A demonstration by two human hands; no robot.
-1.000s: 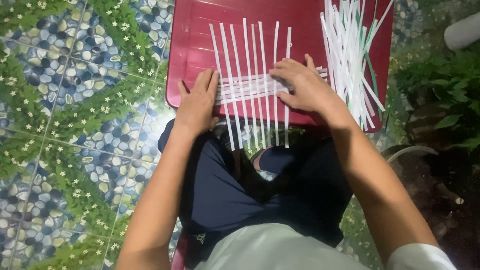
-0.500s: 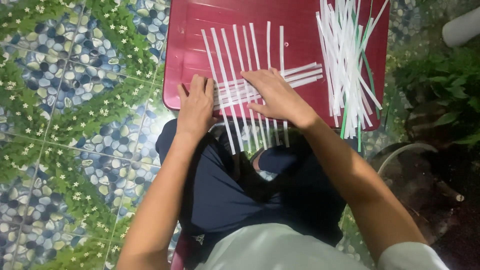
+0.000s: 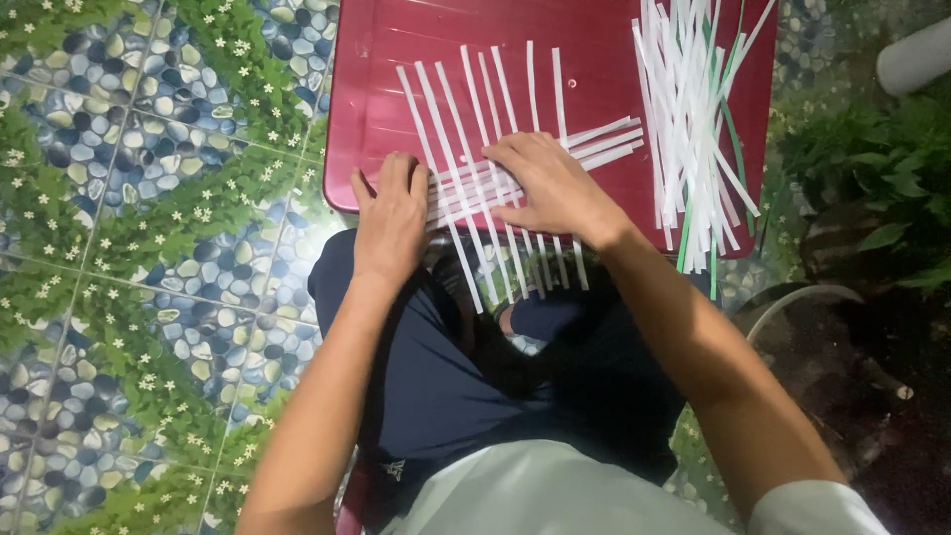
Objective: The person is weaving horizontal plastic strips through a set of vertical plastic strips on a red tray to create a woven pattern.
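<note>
— Hands first: where are ours?
— Left hand (image 3: 391,213) and right hand (image 3: 550,183) press flat, fingers spread, on woven white paper strips (image 3: 485,178) on the red tray's (image 3: 594,69) near edge.

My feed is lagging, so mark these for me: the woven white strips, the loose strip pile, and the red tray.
woven white strips (image 3: 495,129): head view, upright strips above the hands.
loose strip pile (image 3: 688,119): head view, middle of the bundle.
red tray (image 3: 396,50): head view, bare upper-left surface.
</note>
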